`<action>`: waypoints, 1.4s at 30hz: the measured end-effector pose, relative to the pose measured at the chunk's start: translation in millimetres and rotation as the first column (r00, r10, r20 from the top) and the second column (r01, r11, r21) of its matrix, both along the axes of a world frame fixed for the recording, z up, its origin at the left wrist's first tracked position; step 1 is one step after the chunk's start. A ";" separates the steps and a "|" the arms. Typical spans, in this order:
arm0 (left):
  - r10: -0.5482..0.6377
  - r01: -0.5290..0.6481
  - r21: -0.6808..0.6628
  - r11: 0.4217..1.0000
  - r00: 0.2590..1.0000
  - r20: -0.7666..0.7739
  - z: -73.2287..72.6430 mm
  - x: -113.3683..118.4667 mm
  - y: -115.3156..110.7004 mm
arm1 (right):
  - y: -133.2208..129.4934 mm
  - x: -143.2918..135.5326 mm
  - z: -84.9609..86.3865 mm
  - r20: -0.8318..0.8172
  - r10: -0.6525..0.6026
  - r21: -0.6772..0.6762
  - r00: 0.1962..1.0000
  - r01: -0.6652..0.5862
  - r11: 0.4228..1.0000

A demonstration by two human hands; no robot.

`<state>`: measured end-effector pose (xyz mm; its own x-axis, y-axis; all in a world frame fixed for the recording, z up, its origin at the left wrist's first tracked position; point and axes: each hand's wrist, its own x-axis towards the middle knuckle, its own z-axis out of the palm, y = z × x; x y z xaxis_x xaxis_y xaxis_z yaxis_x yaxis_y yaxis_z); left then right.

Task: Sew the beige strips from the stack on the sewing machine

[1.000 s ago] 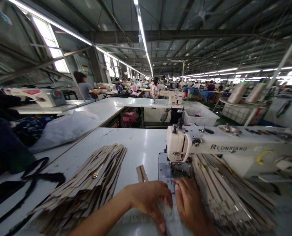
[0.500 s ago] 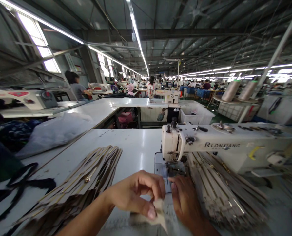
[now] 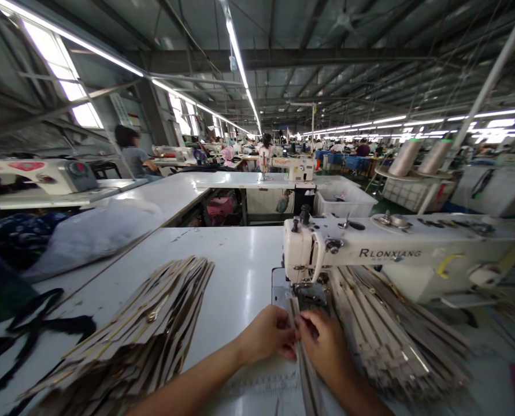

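A beige zipper strip (image 3: 308,384) runs from under the head of the sewing machine (image 3: 304,248) toward me. My left hand (image 3: 268,334) is closed on its left edge, the fingertips curled against the tape just in front of the needle area. On the opposite edge, my right hand (image 3: 326,344) pinches the same strip, thumb and forefinger close to the left fingertips. The presser foot area is partly hidden in shadow. To the left lies a fanned stack of beige strips with gold zipper teeth (image 3: 153,329); another bundle of zipper strips (image 3: 382,323) lies right of my right hand.
Black straps (image 3: 36,323) and a white plastic bag (image 3: 96,231) lie at the left. A second sewing machine (image 3: 298,167) stands beyond the table, beside a white bin (image 3: 346,196). Thread cones (image 3: 404,157) are at the right. A person (image 3: 133,153) sits back left.
The small beige fabric piece in my left hand is out of sight. My left hand has moved forward to the strip, which now extends toward me between both hands.
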<state>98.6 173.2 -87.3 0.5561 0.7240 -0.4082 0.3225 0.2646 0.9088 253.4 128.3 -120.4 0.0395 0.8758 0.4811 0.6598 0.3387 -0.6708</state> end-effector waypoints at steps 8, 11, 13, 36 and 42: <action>0.005 0.242 0.858 0.453 0.962 -0.273 14.2 -15.6 9.5 | 1.5 1.5 -4.9 0.194 -0.033 0.009 0.980 0.031 0.999; -0.085 0.310 0.884 0.350 0.950 -0.299 3.1 -15.8 17.1 | 1.5 0.3 -5.5 0.200 -0.064 0.016 0.978 0.062 0.998; -0.077 0.340 0.886 0.316 0.940 -0.333 -2.3 -14.7 18.9 | 2.1 0.1 -6.4 0.195 -0.082 0.023 0.977 0.079 0.997; -0.051 0.451 0.870 0.201 0.891 -0.450 7.1 -8.5 15.1 | 1.5 -3.3 -6.2 0.345 -0.161 0.118 0.925 0.127 0.985; -0.058 0.465 0.853 0.239 0.883 -0.465 7.1 -6.6 18.4 | -0.5 -3.1 -1.2 0.493 -0.152 0.063 0.857 0.139 0.988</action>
